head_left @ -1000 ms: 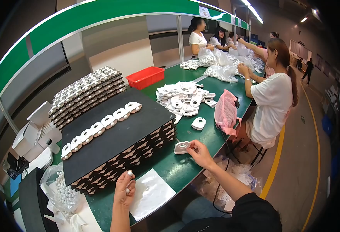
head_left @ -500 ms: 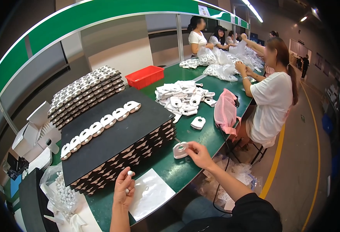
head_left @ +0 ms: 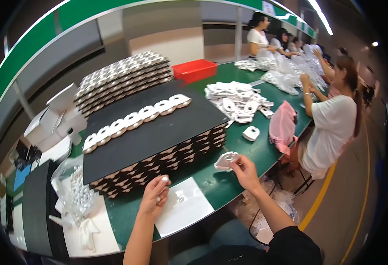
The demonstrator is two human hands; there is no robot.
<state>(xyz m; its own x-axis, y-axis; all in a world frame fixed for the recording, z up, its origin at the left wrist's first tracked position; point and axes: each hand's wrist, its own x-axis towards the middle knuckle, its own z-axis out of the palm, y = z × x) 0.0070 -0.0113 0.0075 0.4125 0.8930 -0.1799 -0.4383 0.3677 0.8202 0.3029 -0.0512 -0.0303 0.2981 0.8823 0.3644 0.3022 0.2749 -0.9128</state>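
Observation:
My left hand (head_left: 155,196) is closed around small white balls; one white ball (head_left: 165,179) shows at the fingertips and another lower in the grip. Beneath and beside it lies a white sheet (head_left: 185,207). My right hand (head_left: 247,173) pinches a white plastic part with a round hole (head_left: 226,161) by its edge, above the green table. Left of both hands stands a stack of black boards (head_left: 158,165) with white parts between the layers. Across its top board runs a slanting row of similar white parts (head_left: 134,119), each with a rounded knob.
A heap of white parts (head_left: 238,101) and a single part (head_left: 251,133) lie beyond my right hand, near a pink mesh bag (head_left: 283,126). A red bin (head_left: 194,71) stands behind. At left is a bag of white balls (head_left: 80,187). A co-worker (head_left: 335,119) sits at right.
The view has swung left, so the scene sits farther right. My right hand has tilted the white part flatter. Both hands keep their hold.

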